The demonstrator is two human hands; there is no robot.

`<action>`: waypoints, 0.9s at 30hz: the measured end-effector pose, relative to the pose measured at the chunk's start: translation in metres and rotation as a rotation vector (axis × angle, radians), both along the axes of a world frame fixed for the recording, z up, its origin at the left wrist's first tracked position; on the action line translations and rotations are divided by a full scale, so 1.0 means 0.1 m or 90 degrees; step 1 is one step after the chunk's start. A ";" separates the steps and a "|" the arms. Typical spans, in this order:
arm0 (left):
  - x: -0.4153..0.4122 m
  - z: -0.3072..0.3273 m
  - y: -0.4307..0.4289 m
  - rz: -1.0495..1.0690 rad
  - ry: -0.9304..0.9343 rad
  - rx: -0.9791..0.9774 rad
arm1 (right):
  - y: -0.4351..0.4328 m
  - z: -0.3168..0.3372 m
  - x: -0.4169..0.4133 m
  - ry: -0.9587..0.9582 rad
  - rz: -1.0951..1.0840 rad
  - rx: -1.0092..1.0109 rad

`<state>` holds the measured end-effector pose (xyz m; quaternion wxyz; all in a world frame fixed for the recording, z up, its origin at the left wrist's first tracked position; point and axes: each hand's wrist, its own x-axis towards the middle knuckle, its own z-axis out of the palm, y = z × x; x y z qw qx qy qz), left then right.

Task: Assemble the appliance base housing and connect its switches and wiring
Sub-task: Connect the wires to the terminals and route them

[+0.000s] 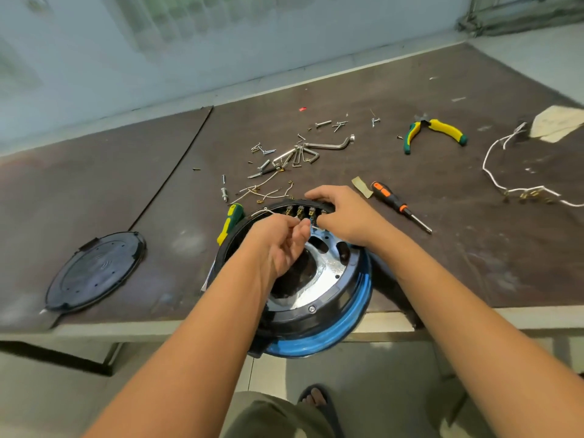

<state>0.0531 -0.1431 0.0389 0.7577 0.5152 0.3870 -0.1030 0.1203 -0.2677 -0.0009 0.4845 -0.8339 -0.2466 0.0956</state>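
Appliance base housing (328,295): this round black plastic shell, with a blue ring around its outside and a shiny silver plate inside, is lying open side up directly beneath both hands and overhanging the near edge of the table.
Switch terminals (300,211): a row of small brass contacts is sitting inside the housing's far wall, just beyond the left fingertips and below the right fingers.
Left hand (278,245): it is reaching over the housing's middle with its fingers curled, pinching a thin white wire.
Thin white wire (264,211): it is arching from the left fingertips toward the housing's far-left rim.
Right hand (341,216): its fingers are hooking over the far rim with the thumb tucking inside the wall, gripping the housing. Whether the thumb is also touching the wire's end cannot be told.
Hands together: the fingertips are nearly meeting above the terminals.
Green and yellow screwdriver handle (232,222): it is lying just left of the left hand, against the housing.
Orange and black screwdriver (395,202): it is lying near the right hand, on its right.
Round black lid (94,273): it is resting flat, well to the left of the left hand.
Silver hex keys and loose screws (297,153): they are lying scattered beyond both hands.
Yellow and green pliers (433,131): they are lying far beyond the right hand.
Long white wire harness (488,159): it is trailing well to the right of the right hand.
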 end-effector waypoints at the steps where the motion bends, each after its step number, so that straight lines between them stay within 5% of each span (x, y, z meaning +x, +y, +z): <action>1: 0.00 -0.03 -0.02 0.002 -0.003 0.010 | 0.00 0.00 -0.01 0.000 -0.002 0.000; 27: 0.04 -0.27 -0.06 0.104 -0.038 0.121 | -0.02 -0.08 0.04 -0.021 0.011 -0.006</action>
